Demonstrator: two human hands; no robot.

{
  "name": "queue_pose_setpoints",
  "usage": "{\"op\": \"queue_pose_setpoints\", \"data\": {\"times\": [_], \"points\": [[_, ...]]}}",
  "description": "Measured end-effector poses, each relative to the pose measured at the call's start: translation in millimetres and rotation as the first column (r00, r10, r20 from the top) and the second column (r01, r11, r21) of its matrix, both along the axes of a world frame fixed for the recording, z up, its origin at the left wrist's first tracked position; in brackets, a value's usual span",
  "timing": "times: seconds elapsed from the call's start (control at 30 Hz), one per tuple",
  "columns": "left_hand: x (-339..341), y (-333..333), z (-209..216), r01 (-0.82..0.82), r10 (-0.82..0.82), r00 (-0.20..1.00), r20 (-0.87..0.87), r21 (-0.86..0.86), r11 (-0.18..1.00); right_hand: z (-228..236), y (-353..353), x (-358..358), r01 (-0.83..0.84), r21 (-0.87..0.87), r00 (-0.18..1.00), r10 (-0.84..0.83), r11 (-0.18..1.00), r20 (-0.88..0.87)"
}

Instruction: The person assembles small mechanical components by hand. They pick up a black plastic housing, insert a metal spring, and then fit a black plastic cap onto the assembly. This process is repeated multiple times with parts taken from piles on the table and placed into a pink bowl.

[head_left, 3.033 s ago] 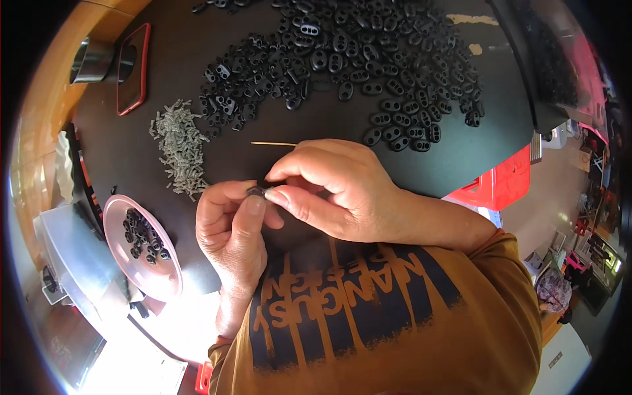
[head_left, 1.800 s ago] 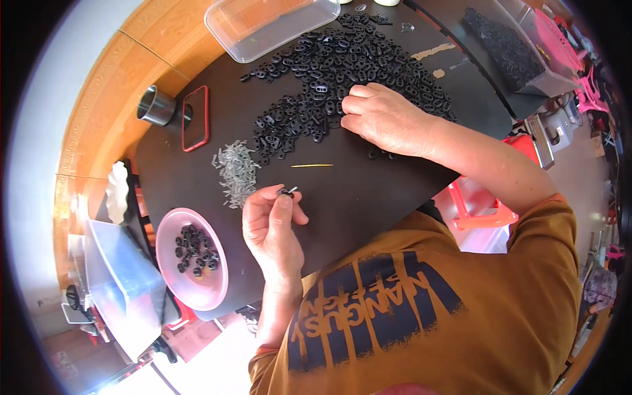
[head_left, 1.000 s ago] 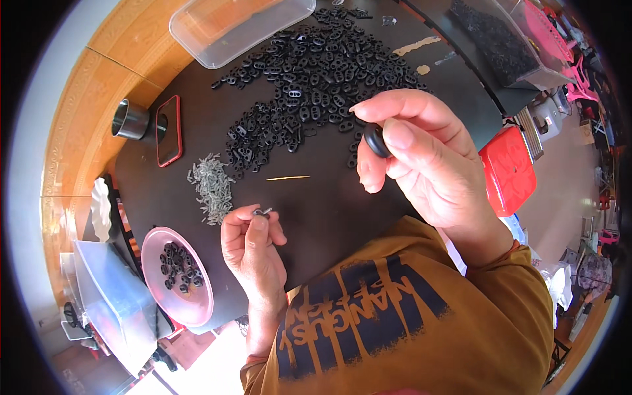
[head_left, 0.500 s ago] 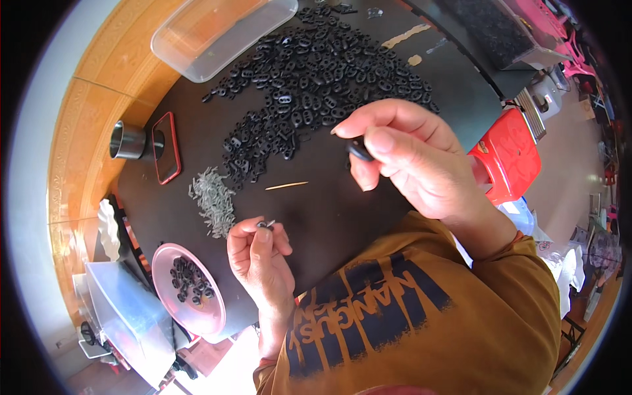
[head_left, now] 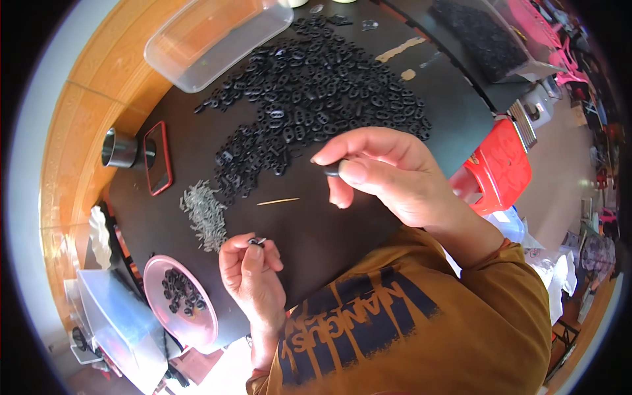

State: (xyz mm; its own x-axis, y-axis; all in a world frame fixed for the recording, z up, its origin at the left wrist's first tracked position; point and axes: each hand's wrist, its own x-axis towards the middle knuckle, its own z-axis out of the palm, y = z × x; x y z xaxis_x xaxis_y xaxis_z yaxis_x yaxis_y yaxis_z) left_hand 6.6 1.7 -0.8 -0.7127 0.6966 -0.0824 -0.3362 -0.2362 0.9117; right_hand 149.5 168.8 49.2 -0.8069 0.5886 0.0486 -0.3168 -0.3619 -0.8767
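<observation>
My left hand is closed, thumb and fingers pinching a small dark piece with a pale grey tip sticking out. Raised over the table to its right, my right hand grips a black oval plastic piece between thumb and fingertips. A thin wooden toothpick lies on the dark table between the hands. Just beyond my left hand is a heap of short grey plastic pegs. A big spread of black oval pieces with holes covers the table's far part.
A pink bowl with several black pieces stands at the left. Beyond it are a red-edged phone, a dark metal cup and a clear plastic tub. A transparent bin sits far right, above a red stool.
My right hand has shifted a little left and lower with the black oval piece, which now lies flatter. My left hand keeps its pinch. The whole view has shifted slightly.
</observation>
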Motion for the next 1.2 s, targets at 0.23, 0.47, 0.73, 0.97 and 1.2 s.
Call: {"op": "queue_pose_setpoints", "data": {"times": [0.23,0.47,0.73,0.97,1.2], "points": [[7.3,7.9,1.7,-0.014,0.014,1.000,-0.023,-0.002,1.000,50.6,75.4,32.8,0.577,0.507,0.789,-0.277,0.639,-0.549],[2.6,4.8,4.7,-0.119,0.120,0.993,-0.016,0.037,0.992,34.6,36.8,-19.2,0.442,0.390,0.883,-0.314,0.808,-0.350],[-5.5,-3.8,-1.2,0.033,-0.031,0.995,-0.092,0.021,0.999,-17.3,-22.2,-33.9,0.076,0.138,0.997,-0.073,0.988,-0.028],[-7.5,-12.2,-3.0,0.024,-0.019,0.999,-0.026,0.191,0.981,-30.7,-40.5,-50.9,-0.008,-0.013,1.000,0.008,1.000,0.023],[-8.4,-9.2,-2.4,0.121,-0.121,0.993,-0.013,0.246,0.962,-47.5,-63.5,-65.1,-0.110,-0.120,0.994,0.106,0.987,-0.041]]}}
